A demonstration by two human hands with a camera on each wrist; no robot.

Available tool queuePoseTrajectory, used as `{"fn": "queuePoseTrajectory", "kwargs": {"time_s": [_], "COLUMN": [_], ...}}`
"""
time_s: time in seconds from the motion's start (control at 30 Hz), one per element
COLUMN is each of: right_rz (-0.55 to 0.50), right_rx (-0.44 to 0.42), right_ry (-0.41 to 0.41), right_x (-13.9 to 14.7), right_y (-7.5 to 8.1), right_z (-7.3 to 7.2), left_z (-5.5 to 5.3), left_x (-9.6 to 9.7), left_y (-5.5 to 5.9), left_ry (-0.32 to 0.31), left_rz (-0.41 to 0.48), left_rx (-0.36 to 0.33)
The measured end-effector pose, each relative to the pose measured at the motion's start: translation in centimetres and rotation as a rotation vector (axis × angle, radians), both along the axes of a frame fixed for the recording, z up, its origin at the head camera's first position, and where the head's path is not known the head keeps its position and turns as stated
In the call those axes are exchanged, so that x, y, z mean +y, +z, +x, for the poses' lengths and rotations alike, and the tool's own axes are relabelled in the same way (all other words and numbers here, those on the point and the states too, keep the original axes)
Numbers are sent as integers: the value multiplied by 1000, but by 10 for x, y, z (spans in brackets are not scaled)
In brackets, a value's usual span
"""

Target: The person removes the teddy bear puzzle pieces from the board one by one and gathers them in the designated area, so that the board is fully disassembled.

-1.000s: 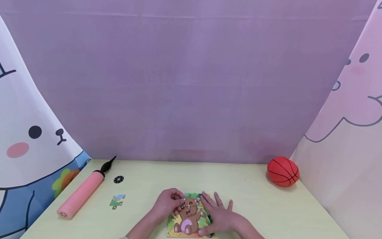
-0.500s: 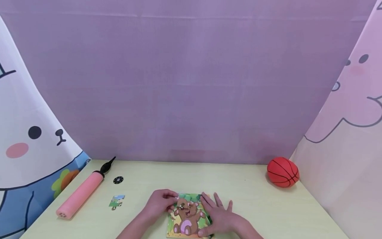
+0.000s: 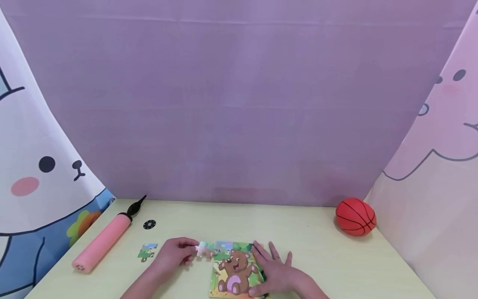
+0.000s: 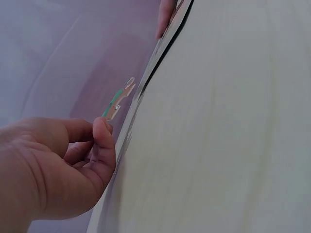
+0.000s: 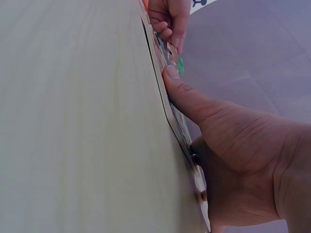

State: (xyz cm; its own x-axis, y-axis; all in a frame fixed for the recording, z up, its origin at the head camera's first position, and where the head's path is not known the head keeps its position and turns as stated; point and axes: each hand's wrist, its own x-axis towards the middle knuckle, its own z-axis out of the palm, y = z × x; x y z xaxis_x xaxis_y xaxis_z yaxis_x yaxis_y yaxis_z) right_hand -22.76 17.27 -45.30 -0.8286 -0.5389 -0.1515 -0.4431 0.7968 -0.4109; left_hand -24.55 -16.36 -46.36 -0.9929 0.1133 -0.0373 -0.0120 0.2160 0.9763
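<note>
My left hand (image 3: 174,256) pinches a jigsaw piece (image 3: 204,250) between thumb and fingertips, just left of the bear puzzle (image 3: 233,272). In the left wrist view that piece (image 4: 116,104) shows green and brown and is raised off the table. The puzzle lies flat and pictures a brown bear with a pink belly; blue and green scenery shows at its upper left. My right hand (image 3: 278,270) rests on the puzzle's right side with fingers spread, hiding that edge. The right wrist view has its thumb (image 5: 172,73) pressing on the puzzle's face.
Another jigsaw piece (image 3: 147,251) lies on the table to the left, below a round black chip (image 3: 149,224). A pink hand pump (image 3: 102,243) with a black nozzle lies at the far left. A red toy basketball (image 3: 355,216) sits at the back right.
My left hand has lifted a piece from the puzzle's upper left and carried it leftward. The bear's face is now uncovered. My right hand has stayed in place.
</note>
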Motion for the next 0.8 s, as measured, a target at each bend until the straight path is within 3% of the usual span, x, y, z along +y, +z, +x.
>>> {"fn": "queuePoseTrajectory", "kwargs": {"time_s": [0.37, 0.57, 0.8], "right_rz": [-62, -28, 11], "right_rx": [19, -14, -5], "right_ry": [-15, -15, -9], "right_x": [7, 3, -2], "right_y": [-25, -12, 0], "right_z": [-13, -7, 1], "left_z": [4, 5, 3], "left_x": [-36, -48, -66], "left_y": [-3, -3, -8], "left_ry": [77, 127, 100], "left_rz": [-22, -32, -40], "left_rx": [-23, -53, -56]}}
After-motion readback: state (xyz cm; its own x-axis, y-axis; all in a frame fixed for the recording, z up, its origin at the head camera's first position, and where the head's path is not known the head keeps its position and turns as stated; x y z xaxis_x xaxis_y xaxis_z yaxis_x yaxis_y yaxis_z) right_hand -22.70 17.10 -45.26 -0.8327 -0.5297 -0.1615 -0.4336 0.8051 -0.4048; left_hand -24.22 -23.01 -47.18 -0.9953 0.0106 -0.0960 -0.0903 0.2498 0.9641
